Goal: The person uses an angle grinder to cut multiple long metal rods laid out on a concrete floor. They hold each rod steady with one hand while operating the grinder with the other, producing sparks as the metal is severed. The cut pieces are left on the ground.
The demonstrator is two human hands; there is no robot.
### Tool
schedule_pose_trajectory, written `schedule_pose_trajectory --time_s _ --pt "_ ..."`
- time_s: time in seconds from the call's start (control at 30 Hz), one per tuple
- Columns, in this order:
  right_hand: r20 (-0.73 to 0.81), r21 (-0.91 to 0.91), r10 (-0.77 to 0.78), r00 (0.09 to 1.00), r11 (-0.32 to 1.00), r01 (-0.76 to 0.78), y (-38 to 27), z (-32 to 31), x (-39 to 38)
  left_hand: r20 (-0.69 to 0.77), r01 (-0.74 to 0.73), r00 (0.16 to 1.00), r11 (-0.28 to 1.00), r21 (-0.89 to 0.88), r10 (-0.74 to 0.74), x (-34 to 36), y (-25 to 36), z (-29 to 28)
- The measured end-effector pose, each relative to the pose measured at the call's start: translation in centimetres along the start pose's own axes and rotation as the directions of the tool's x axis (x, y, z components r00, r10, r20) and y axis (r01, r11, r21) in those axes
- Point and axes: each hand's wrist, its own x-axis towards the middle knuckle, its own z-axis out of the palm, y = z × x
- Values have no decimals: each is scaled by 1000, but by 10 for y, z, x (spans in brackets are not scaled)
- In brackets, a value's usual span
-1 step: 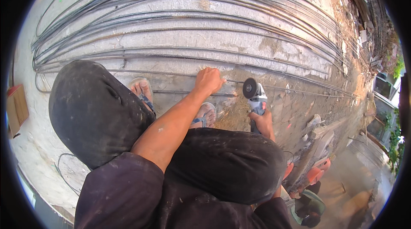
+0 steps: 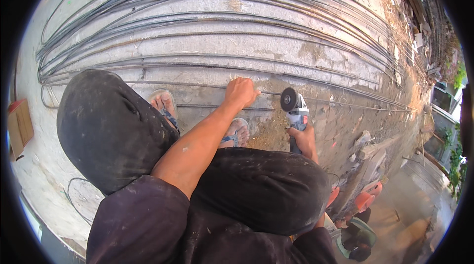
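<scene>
My left hand (image 2: 241,92) is closed around a thin steel rebar rod (image 2: 182,85) lying low over the floor. My right hand (image 2: 303,140) grips the body of an angle grinder (image 2: 297,117), grey and dark with a small red patch. Its dark round disc (image 2: 289,99) points away from me and overlaps the rod's line just right of my left hand. Whether the disc touches the rod, I cannot tell. A shorter rod (image 2: 224,107) lies nearer, beside my sandalled feet (image 2: 237,133). My right fingers are partly hidden behind the grinder's handle.
Several long bent rebar rods (image 2: 197,15) spread across the concrete floor (image 2: 237,44) beyond my hands. Rubble and a wood board (image 2: 377,148) lie to the right, with orange objects (image 2: 369,195) nearby. A cardboard box (image 2: 19,127) stands far left. A loose cable (image 2: 70,192) curls at lower left.
The grinder's disc has shifted very slightly away from me. My left hand stays in place on the rod.
</scene>
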Motion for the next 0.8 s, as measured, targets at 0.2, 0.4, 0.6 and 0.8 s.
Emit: schedule_pose_trajectory --time_s 0.2,0.4,0.6,0.8 --pt "-60 -35 -72 996 997 70 -16 0 7 -33 -5 999 999 -49 3 -4 2 0" --pt "-50 5 -27 998 1000 28 -17 2 15 -26 0 1000 1000 -28 -1 -4 0 1" --pt "-11 7 8 1000 1000 -8 -15 -1 3 -26 -1 1000 999 -33 1 -3 0 1" --pt "45 69 56 997 996 -59 -16 1 7 -38 -15 999 999 -37 13 0 -3 6"
